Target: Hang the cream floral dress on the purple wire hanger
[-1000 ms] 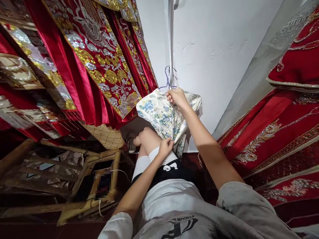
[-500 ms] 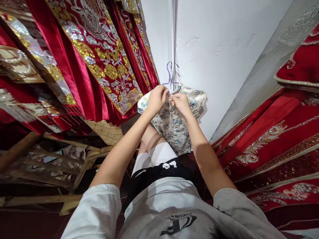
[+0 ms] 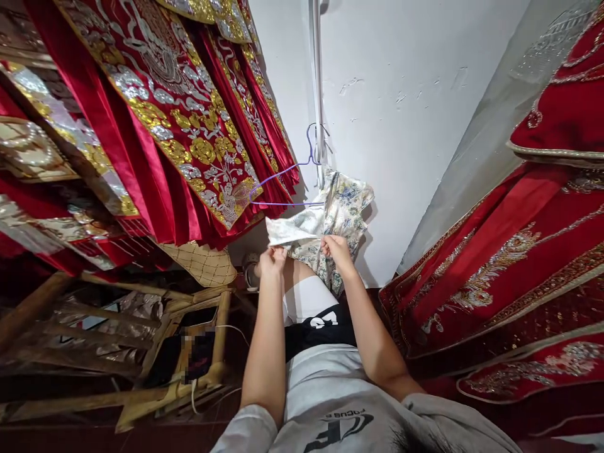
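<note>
A floral garment (image 3: 348, 200), pale with blue and green print, hangs by its right side from a purple hanger (image 3: 285, 170). The hanger hooks onto a white vertical pole (image 3: 316, 82) by the wall, and its left arm is bare. My left hand (image 3: 272, 261) pinches the lower edge of the garment's loose left part, pulled out to the left with its paler inner side showing. My right hand (image 3: 336, 250) is closed on the garment's front edge, near the middle.
Red embroidered garments (image 3: 202, 138) hang close on the left. More red beaded clothing (image 3: 472, 283) hangs on the right. A wooden rack (image 3: 219, 340) with a phone-like dark device and white cable stands low at left. White wall (image 3: 401, 126) lies ahead.
Both hands have moved down toward me, the left one also leftward. The garment's left part has come off the hanger, baring the purple arm. The view has shifted slightly.
</note>
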`<state>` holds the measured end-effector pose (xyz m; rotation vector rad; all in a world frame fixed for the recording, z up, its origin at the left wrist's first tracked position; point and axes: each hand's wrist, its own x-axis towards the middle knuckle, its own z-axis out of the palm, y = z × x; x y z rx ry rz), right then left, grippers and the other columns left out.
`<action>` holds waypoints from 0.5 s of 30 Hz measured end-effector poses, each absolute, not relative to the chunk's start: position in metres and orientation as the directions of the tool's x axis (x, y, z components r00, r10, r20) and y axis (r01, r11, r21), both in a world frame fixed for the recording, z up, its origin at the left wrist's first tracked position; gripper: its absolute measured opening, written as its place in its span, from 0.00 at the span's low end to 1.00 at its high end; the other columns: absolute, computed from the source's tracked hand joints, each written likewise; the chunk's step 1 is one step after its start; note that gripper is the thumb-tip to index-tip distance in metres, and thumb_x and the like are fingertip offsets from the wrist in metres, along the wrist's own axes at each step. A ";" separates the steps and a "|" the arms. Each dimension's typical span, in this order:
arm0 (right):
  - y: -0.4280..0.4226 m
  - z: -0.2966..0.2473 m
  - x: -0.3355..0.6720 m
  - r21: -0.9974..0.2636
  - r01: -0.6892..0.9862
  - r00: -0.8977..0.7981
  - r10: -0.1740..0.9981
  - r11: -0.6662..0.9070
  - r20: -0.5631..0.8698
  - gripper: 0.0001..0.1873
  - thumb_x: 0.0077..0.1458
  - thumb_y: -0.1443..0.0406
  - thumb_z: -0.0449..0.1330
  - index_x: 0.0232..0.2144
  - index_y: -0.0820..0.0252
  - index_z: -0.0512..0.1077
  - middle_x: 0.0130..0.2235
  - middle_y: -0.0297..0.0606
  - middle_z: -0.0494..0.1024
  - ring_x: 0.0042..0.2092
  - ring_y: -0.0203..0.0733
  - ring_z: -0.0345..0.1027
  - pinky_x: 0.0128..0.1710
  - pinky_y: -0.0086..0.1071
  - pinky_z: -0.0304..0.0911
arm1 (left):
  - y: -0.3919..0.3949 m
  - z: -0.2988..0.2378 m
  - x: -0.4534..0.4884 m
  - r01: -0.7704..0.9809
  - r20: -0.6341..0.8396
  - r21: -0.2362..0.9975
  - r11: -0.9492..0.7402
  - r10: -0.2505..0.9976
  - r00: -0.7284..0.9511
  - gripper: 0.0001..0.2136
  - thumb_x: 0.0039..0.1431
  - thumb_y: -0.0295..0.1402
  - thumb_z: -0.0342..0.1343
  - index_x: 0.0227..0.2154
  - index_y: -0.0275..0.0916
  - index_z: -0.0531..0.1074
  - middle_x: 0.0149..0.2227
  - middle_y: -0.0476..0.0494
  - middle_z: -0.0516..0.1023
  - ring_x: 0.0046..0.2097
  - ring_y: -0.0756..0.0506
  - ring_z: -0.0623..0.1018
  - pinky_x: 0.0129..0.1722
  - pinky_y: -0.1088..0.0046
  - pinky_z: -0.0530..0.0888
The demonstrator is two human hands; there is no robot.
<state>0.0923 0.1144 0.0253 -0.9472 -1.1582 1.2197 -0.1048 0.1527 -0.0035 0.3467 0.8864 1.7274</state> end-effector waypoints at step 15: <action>0.109 0.039 0.116 -0.995 -0.097 -0.240 0.971 -0.014 0.010 0.33 0.54 0.35 0.54 0.31 0.57 0.74 0.31 0.39 0.78 0.40 0.45 0.74 0.38 0.34 0.68 | 0.071 0.057 -0.026 -0.110 0.492 0.871 -0.479 0.854 0.169 0.14 0.61 0.45 0.61 0.33 0.38 0.76 0.41 0.41 0.78 0.47 0.42 0.76 0.52 0.66 0.71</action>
